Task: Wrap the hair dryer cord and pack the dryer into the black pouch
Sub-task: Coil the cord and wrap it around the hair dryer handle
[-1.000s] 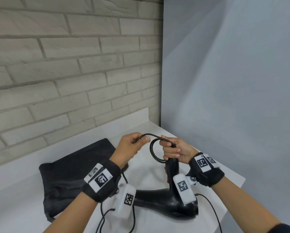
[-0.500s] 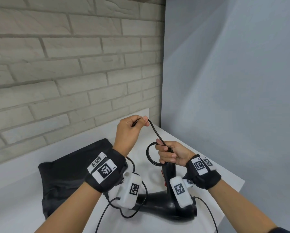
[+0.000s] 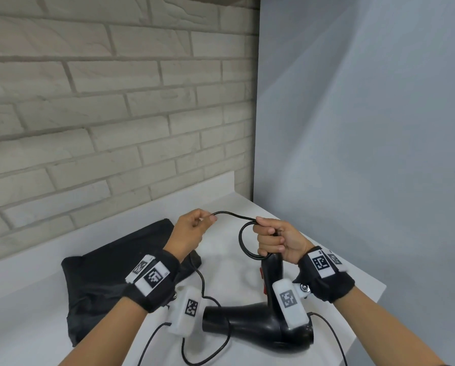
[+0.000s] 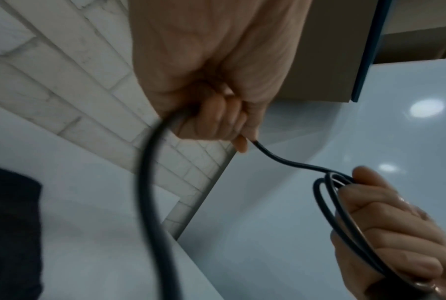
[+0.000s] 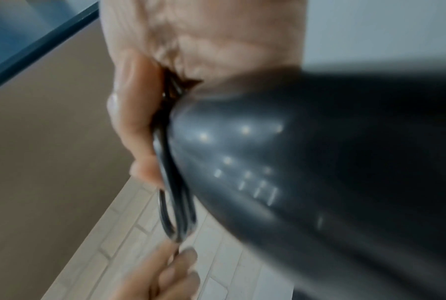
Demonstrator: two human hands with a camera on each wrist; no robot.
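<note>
The cord runs in a short, nearly level span between the two hands, and the coming turn depends on that span: it leaves the left hand at its fingertips and meets the right hand at the top of a small coil already gathered there, so the free length lies to the left of the coil and would have to be carried rightward and round. The left grip is a pinch, thumb and forefinger closed on the cord, with the slack dropping from the back of the fist down past the wrist and trailing in loose curves over the counter. The right grip is clamped round both the coil and the end of the hair dryer's handle; the left wrist view shows two loops pressed under those fingers. The hair dryer hangs below the right hand, handle upright, barrel lying roughly level and pointing left, low over or on the counter; which, I cannot tell. The black pouch lies flat to the left, under the left forearm, nearer that hand. The white counter sits in a corner, a pale brick wall behind and a plain grey panel to the right.
</note>
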